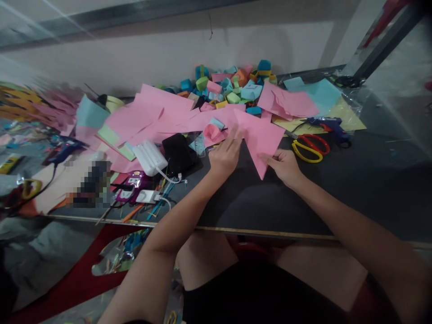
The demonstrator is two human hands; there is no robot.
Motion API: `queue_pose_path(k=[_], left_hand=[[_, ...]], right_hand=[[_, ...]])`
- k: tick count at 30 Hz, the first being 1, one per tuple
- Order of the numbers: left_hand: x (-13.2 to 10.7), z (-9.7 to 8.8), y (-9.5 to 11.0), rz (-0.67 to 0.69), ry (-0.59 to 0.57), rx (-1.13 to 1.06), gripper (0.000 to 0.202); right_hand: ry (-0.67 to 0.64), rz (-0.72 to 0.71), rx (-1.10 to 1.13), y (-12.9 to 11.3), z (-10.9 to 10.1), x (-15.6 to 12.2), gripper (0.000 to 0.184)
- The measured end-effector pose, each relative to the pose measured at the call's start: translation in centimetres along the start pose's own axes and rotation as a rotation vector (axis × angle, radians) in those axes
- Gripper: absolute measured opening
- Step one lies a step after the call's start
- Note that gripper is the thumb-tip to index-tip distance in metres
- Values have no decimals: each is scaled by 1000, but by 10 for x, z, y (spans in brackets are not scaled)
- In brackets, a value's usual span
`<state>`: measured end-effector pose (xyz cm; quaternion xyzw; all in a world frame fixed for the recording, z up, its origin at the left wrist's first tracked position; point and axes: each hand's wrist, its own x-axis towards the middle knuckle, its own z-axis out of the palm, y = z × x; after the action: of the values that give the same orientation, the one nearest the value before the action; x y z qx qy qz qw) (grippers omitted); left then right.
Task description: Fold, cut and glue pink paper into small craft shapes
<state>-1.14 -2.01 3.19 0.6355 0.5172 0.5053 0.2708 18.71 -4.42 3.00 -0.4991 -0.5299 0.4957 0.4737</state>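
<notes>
A pink sheet of paper, folded into a pointed triangle, is tilted over the dark table with its tip toward me. My right hand pinches its lower right edge between thumb and fingers. At the paper's left edge, my left hand has its fingers stretched out, with the fingertips touching or very near the edge. Just beyond my left hand lies a small curled pink paper piece. Scissors with red and yellow handles rest to the right of my right hand.
Pink sheets spread across the back left, beside a heap of small coloured paper pieces. A blue glue gun lies at the right. Left of me are a white power bank, a black pouch and cables.
</notes>
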Motion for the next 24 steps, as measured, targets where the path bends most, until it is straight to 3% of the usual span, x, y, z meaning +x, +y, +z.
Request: queue_pose_path(k=[2,7,10,15,21,24], left_hand=[[-3,8,0,-69,7,-94,41],[-5,22,1,-154,-255,-359,39],[-5,24,3,-188,-231,-400,36],[-5,25,6,-264,-145,-484,35],[0,21,4,-364,-168,-476,28],[1,21,3,-420,-206,-490,26]], right_hand=[[33,-29,0,2,-3,3,45],[18,-66,-49,1,-8,6,45],[-12,-29,-46,-3,-8,4,48],[-181,125,16,-6,-4,2,52],[-134,133,28,-2,-7,6,51],[-47,88,-30,0,-12,9,51]])
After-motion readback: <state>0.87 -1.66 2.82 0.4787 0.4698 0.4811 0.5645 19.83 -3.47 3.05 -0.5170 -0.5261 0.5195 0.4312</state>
